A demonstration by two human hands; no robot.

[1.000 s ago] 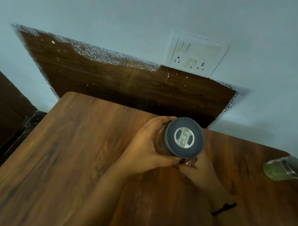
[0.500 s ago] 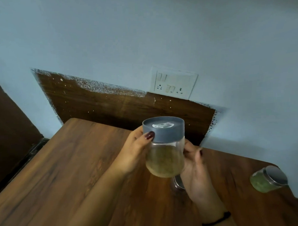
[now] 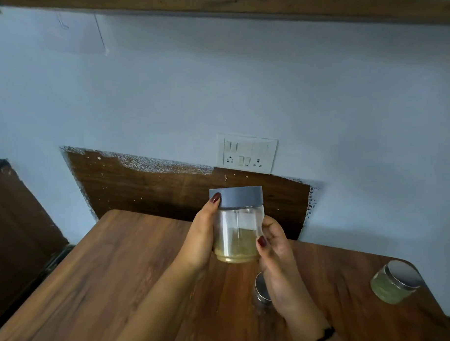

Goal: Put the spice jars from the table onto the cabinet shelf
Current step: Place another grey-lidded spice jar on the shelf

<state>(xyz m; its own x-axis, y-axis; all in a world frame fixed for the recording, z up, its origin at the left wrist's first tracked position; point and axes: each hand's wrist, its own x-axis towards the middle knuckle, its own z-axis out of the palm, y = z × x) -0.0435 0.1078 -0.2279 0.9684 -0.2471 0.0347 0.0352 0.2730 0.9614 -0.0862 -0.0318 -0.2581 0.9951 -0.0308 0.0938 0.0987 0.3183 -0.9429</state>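
While both hands hold it upright above the wooden table (image 3: pixel 100 276), the clear cylindrical jar (image 3: pixel 236 231) shows a matte grey lid (image 3: pixel 239 197) and tan powder filling its lower third. Left hand (image 3: pixel 201 244) wraps the jar's 9 o'clock side, thumb tip on the lid rim; right hand (image 3: pixel 277 247) presses its 3 o'clock side, fingers curled round the glass.

Against half a second ago: jar higher in view, lid top no longer visible, and the dark wooden shelf (image 3: pixel 264 8) now in view at 12 o'clock.

Green-filled jar (image 3: pixel 393 283) with metal lid stands at 4 o'clock near the table's rounded corner. A metal-lidded jar (image 3: pixel 261 289) sits partly hidden below the right hand. Bare wall lies between jar and shelf edge.
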